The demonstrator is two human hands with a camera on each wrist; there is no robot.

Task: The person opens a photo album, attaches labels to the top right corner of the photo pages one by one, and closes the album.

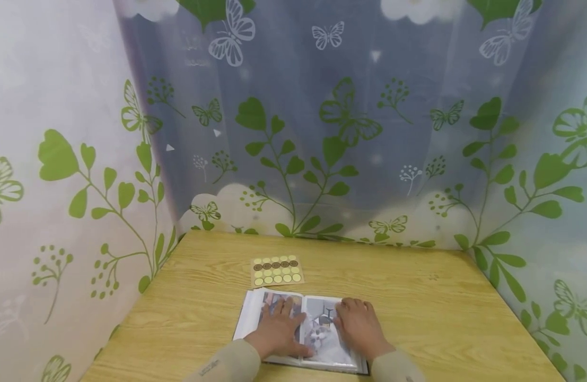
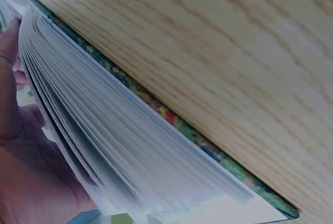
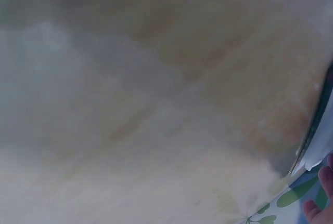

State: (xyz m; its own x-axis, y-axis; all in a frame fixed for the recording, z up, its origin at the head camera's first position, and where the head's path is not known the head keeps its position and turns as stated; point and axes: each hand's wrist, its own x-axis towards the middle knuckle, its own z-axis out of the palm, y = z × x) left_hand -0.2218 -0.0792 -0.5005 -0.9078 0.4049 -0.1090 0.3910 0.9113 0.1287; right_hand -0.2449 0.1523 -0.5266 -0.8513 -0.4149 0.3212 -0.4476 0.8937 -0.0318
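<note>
A photo album (image 1: 245, 317) lies spread on the wooden table. My left hand (image 1: 277, 330) rests over its left page with fingers apart, thumb reaching across the fold, partly hiding a picture there. On the right page is a pale photo with a white animal (image 1: 322, 345). My right hand (image 1: 362, 326) lies along that page's outer edge, fingers loosely bent. The left wrist view shows many fanned page edges (image 2: 99, 125) above a multicoloured cover edge (image 2: 169, 116), beside my left hand (image 2: 31, 174). In the right wrist view, only fingertips (image 3: 327, 180) appear, near the album's edge (image 3: 312, 130).
Just behind the album lies a sheet of round yellow and brown stickers (image 1: 277, 271). The wooden table (image 1: 427, 307) meets curtains printed with leaves and butterflies, one at the back (image 1: 293, 69) and others on both sides.
</note>
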